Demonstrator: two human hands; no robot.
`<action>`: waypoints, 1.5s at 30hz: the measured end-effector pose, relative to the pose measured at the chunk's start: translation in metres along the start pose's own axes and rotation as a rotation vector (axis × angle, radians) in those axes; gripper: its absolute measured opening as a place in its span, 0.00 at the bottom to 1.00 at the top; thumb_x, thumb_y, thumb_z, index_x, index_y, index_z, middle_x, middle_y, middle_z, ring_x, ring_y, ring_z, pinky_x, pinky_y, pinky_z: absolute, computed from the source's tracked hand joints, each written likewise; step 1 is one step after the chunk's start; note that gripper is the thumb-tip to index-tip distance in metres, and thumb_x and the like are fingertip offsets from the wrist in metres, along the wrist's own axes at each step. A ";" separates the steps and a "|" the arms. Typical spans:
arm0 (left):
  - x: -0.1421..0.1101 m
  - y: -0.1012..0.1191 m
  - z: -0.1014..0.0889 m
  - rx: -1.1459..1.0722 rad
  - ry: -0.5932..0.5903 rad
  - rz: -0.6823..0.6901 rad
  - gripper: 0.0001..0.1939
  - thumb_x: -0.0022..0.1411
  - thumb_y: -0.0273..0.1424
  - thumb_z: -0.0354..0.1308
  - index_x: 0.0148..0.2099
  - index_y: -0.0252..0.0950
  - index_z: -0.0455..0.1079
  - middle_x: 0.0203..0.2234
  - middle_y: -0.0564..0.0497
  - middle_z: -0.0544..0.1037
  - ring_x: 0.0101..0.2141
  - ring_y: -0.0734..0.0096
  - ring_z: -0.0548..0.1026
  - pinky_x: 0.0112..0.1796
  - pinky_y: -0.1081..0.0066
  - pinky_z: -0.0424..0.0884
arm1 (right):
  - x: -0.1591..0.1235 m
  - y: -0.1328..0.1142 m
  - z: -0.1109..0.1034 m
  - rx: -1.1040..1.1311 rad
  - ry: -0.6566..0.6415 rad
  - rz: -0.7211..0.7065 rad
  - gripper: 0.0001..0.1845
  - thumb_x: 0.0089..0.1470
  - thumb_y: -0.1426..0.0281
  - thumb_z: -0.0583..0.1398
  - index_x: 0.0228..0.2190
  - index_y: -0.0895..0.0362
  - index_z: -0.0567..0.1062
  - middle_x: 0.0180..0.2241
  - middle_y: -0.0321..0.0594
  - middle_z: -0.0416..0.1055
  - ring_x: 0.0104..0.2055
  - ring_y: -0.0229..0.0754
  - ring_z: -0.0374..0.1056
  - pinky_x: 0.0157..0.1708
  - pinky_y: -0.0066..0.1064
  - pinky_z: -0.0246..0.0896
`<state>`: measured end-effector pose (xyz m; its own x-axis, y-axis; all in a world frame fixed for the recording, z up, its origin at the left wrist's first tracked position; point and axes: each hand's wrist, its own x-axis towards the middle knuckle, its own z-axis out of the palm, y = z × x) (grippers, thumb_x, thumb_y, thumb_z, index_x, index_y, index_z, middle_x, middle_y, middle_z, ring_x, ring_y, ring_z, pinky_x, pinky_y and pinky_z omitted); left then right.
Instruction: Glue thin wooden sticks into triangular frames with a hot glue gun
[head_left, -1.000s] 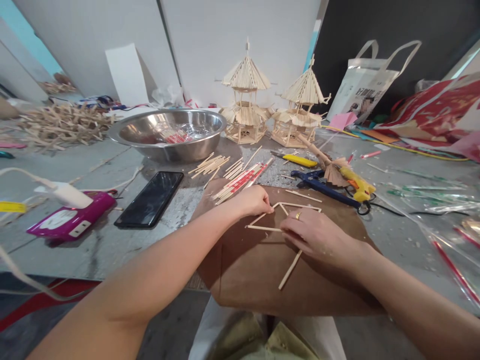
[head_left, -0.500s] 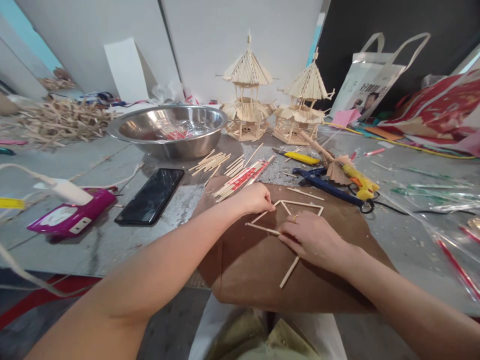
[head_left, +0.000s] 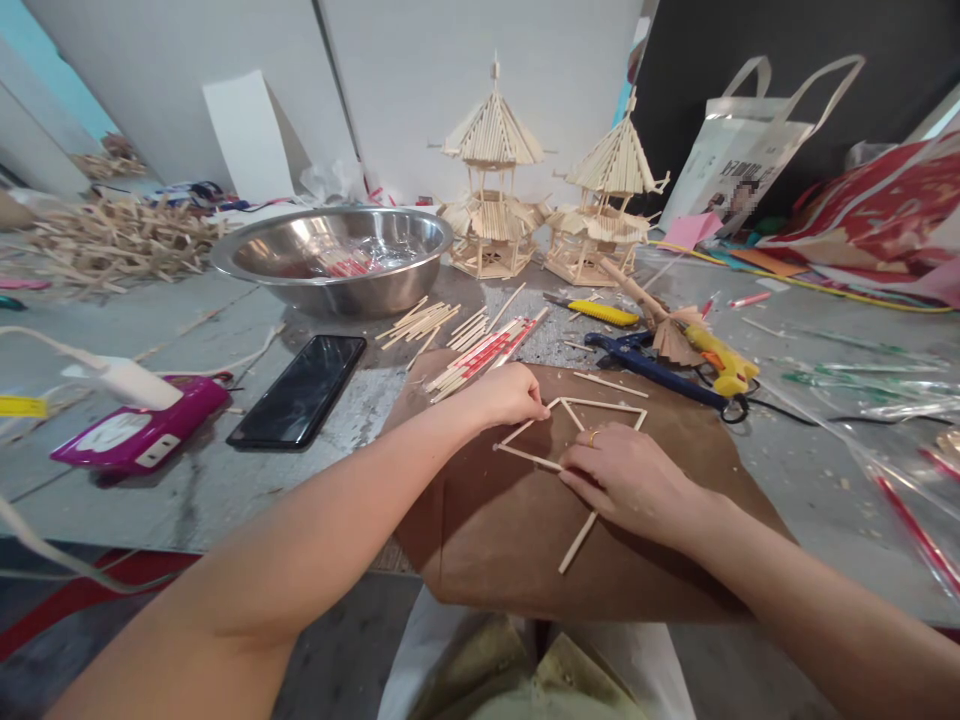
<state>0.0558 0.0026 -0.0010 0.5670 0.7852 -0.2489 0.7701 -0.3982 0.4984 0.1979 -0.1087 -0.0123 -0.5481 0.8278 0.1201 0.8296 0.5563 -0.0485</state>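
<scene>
On a brown board (head_left: pixel 502 540) lies a frame of thin wooden sticks (head_left: pixel 604 405) joined at angled corners. My left hand (head_left: pixel 517 395) pinches the frame's upper left stick near a corner, with the fingertips closed. Over the frame's lower right side rests my right hand (head_left: pixel 626 475), a ring on one finger, its thumb and fingers closed on a stick and hiding part of the frame. One stick (head_left: pixel 579 542) sticks out from under that hand toward me. A loose stick (head_left: pixel 611 384) lies beyond the frame.
Beyond the board are bundled sticks (head_left: pixel 480 355), a phone (head_left: pixel 298 392), a metal basin (head_left: pixel 330 290), a yellow cutter (head_left: pixel 604 313), blue pliers (head_left: pixel 660 370) and a yellow glue gun (head_left: pixel 724 362). Two stick pagodas (head_left: pixel 493 140) stand behind. A purple power strip (head_left: pixel 142 430) sits left.
Both hands stay in place on the stick frame. The whole view has shifted very slightly; nothing else visibly moves.
</scene>
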 end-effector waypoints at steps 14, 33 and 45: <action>0.000 0.000 0.000 0.004 -0.002 -0.001 0.09 0.41 0.36 0.56 0.22 0.34 0.70 0.12 0.56 0.67 0.17 0.79 0.62 0.22 0.76 0.56 | -0.001 -0.003 0.000 -0.004 0.011 0.003 0.13 0.53 0.70 0.48 0.27 0.56 0.72 0.25 0.39 0.67 0.29 0.38 0.62 0.31 0.30 0.50; 0.001 -0.001 0.000 0.029 -0.004 0.009 0.10 0.41 0.36 0.56 0.21 0.34 0.69 0.14 0.55 0.69 0.17 0.79 0.63 0.21 0.77 0.56 | -0.002 -0.003 -0.001 -0.001 0.027 0.007 0.13 0.53 0.72 0.48 0.32 0.55 0.71 0.26 0.39 0.68 0.29 0.38 0.62 0.30 0.29 0.50; 0.003 -0.003 0.000 0.028 -0.032 0.007 0.11 0.41 0.38 0.55 0.22 0.34 0.70 0.15 0.55 0.70 0.17 0.80 0.63 0.20 0.77 0.56 | -0.002 -0.003 0.001 -0.035 0.059 0.011 0.12 0.52 0.72 0.49 0.30 0.55 0.72 0.24 0.38 0.68 0.26 0.36 0.60 0.28 0.28 0.47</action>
<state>0.0551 0.0058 -0.0029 0.5809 0.7672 -0.2719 0.7737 -0.4167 0.4772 0.1963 -0.1118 -0.0137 -0.5325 0.8275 0.1782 0.8393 0.5434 -0.0156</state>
